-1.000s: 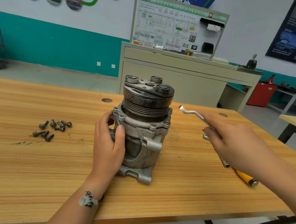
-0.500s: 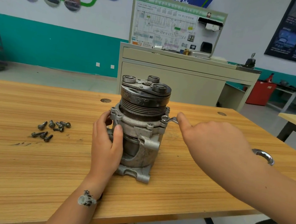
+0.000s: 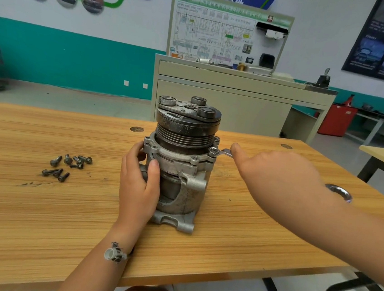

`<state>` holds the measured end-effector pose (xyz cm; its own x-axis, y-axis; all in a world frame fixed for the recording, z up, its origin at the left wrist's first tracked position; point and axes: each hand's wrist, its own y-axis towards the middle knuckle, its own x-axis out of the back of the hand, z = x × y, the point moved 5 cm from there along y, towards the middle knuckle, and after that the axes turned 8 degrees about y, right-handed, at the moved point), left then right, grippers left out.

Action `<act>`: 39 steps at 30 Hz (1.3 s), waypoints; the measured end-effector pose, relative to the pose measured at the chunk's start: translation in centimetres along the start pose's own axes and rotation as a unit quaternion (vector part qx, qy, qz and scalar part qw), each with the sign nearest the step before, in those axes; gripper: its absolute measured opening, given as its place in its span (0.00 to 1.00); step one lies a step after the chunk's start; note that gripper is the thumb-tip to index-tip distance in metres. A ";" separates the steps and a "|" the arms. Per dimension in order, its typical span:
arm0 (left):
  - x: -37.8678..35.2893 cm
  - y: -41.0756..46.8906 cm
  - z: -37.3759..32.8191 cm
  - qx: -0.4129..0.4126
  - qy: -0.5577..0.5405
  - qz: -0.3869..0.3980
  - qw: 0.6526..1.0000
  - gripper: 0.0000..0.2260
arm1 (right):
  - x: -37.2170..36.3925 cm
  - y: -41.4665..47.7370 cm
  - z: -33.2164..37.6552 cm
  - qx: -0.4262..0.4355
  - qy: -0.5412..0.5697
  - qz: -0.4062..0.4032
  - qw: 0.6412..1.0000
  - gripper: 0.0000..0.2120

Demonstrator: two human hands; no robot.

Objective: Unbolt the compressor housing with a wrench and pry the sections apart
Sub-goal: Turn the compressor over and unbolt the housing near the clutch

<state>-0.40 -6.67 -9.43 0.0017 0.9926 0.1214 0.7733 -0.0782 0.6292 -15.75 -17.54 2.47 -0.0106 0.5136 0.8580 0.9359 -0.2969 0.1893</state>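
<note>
1. A grimy grey cast-metal compressor housing [image 3: 183, 170] stands upright on a pale wooden workbench [image 3: 37, 212], with dark loose bolts [image 3: 68, 165] well apart to its left.
2. The left hand [image 3: 138, 187] wraps its flank, thumb forward; the right hand [image 3: 277, 178] grips a slim silver ring wrench [image 3: 223, 151], ring end seated at the flange's right edge.
3. The housing looks heavy, rigid and greasy, and is best braced around the waist, below the flange.

The compressor [image 3: 182, 163] stands upright in the middle of the worktop [image 3: 37, 212]. The left hand [image 3: 138, 184] grips its housing from 9 o'clock. At 3 o'clock the right hand [image 3: 275, 177] holds the wrench [image 3: 221, 152], whose ring end sits on a flange bolt. Loose bolts [image 3: 68, 165] lie well apart at 9 o'clock.
</note>
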 end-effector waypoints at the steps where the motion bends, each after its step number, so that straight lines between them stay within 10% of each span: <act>1: 0.0 0.0 0.0 -0.001 0.003 -0.002 1.000 0.23 | -0.1 0.1 -0.4 -0.002 0.008 0.002 1.000 0.31; 20: -0.5 1.3 -0.3 -0.045 0.090 -0.025 0.995 0.28 | -3.3 6.5 -3.7 0.069 -0.048 -0.085 0.993 0.20; 31: -0.8 1.5 0.5 -0.031 0.039 -0.033 0.998 0.28 | -3.4 1.7 -3.2 0.057 0.356 -0.248 0.899 0.24; 39: -0.6 1.4 0.2 -0.020 0.026 -0.032 0.999 0.29 | -3.3 0.3 -1.8 0.030 0.237 -0.103 0.966 0.25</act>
<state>0.79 -7.34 -8.82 -0.0814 0.9895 0.1194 0.7442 -0.0193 0.6677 -16.06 -20.82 0.55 -0.3460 0.1270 0.9296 0.9149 -0.1737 0.3643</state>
